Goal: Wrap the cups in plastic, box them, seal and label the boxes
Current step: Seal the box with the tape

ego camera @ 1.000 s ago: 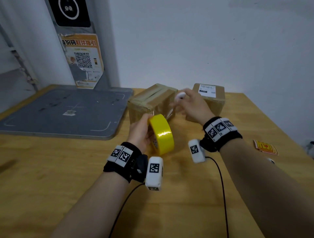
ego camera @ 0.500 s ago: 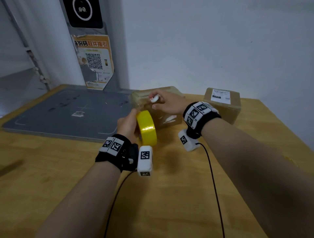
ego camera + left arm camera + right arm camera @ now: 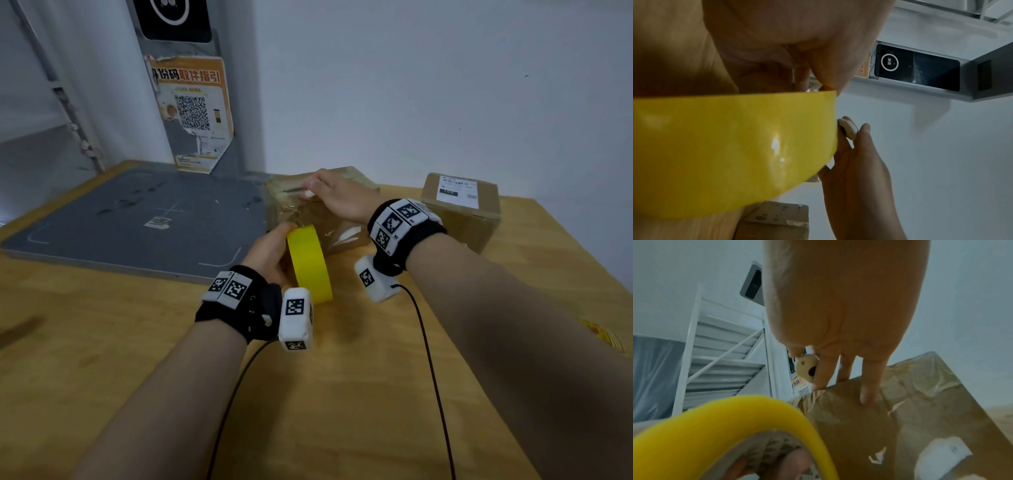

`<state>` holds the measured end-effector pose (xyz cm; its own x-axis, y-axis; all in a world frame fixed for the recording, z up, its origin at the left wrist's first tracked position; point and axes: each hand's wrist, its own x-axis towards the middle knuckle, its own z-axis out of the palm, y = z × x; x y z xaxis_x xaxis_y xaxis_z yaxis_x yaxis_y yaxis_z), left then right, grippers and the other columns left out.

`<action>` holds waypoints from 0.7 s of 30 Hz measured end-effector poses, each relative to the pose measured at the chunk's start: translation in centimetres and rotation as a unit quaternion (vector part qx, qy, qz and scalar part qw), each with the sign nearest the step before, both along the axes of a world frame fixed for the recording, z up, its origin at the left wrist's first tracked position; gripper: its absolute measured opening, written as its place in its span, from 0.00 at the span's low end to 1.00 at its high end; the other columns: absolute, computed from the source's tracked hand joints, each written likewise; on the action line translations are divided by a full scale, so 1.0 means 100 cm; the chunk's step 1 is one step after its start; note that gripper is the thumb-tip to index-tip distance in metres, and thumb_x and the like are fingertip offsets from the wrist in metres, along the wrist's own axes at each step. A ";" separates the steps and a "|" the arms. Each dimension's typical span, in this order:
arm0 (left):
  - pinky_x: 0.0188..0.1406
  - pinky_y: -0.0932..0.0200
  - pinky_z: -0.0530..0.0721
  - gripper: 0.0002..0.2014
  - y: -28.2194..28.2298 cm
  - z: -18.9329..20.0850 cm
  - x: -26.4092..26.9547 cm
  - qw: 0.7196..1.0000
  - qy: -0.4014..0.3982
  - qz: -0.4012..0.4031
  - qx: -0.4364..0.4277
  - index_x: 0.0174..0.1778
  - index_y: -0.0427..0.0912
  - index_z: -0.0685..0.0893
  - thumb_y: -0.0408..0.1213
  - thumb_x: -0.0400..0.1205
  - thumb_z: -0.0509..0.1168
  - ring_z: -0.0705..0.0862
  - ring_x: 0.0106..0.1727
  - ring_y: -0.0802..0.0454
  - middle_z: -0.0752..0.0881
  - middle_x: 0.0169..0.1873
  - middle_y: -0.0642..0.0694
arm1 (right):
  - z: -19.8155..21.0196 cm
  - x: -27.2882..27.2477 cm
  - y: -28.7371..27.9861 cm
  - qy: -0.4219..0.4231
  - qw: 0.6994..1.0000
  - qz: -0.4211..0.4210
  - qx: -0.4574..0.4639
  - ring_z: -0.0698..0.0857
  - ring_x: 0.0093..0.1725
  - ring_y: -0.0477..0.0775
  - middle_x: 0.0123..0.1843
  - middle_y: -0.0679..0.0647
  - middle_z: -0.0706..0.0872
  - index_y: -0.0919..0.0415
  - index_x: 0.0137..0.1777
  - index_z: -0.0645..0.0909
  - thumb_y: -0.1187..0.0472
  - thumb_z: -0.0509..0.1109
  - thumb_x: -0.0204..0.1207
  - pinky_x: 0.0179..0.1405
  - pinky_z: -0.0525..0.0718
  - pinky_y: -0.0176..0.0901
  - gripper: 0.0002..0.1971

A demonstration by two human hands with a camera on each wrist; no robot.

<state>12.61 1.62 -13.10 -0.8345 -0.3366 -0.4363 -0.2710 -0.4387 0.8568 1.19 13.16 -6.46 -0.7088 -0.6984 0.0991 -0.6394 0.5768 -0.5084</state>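
Note:
My left hand (image 3: 270,250) grips a yellow tape roll (image 3: 308,260) on edge, just in front of a taped cardboard box (image 3: 342,233). A stretch of clear tape (image 3: 294,214) runs from the roll up to the box's near top edge. My right hand (image 3: 335,195) lies on the box's top, pinching a small white cutter (image 3: 310,194) between thumb and forefinger at that edge. In the right wrist view the other fingers (image 3: 867,386) rest on the box (image 3: 900,402) beside the cutter (image 3: 805,368), with the roll (image 3: 756,410) below. The left wrist view shows the roll (image 3: 735,146) and cutter (image 3: 847,129).
A second sealed box (image 3: 459,209) with a white label stands at the back right. A grey flat platform (image 3: 137,219) covers the table's left rear, under a post with an orange QR poster (image 3: 191,113). A red-yellow packet (image 3: 603,334) lies at the right edge of the wooden table (image 3: 342,394).
My right hand has carried the cutter leftward across the box's top to its near left edge. My left hand keeps the roll in front of the box.

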 end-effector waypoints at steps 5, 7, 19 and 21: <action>0.61 0.43 0.88 0.24 -0.001 -0.009 -0.003 1.000 0.011 0.013 0.012 0.71 0.41 0.87 0.52 0.84 0.69 0.90 0.62 0.39 0.90 0.64 0.36 | -0.005 0.000 0.017 -0.097 0.977 -0.006 -0.190 0.91 0.57 0.50 0.60 0.49 0.91 0.44 0.81 0.66 0.57 0.65 0.89 0.55 0.92 0.52 0.22; 0.61 0.43 0.89 0.23 -0.001 -0.014 -0.005 0.999 0.024 0.020 0.017 0.69 0.41 0.87 0.53 0.83 0.70 0.90 0.63 0.39 0.90 0.63 0.36 | 0.001 0.007 0.022 -0.127 0.960 -0.001 -0.250 0.92 0.45 0.52 0.51 0.52 0.92 0.55 0.81 0.70 0.63 0.62 0.90 0.35 0.88 0.42 0.20; 0.18 0.66 0.71 0.13 0.013 -0.021 -0.001 0.997 0.060 0.046 0.013 0.57 0.52 0.86 0.52 0.81 0.74 0.78 0.24 0.58 0.81 0.33 0.50 | 0.023 0.015 0.014 -0.005 0.998 0.027 -0.048 0.82 0.27 0.52 0.33 0.47 0.87 0.53 0.56 0.83 0.55 0.62 0.90 0.28 0.77 0.39 0.09; 0.19 0.66 0.70 0.09 0.010 -0.019 -0.001 0.998 0.055 0.038 0.000 0.54 0.52 0.85 0.50 0.82 0.72 0.77 0.24 0.57 0.80 0.32 0.50 | 0.023 0.017 0.014 -0.018 0.997 0.034 -0.062 0.81 0.27 0.51 0.28 0.46 0.85 0.51 0.49 0.85 0.54 0.64 0.90 0.30 0.79 0.42 0.10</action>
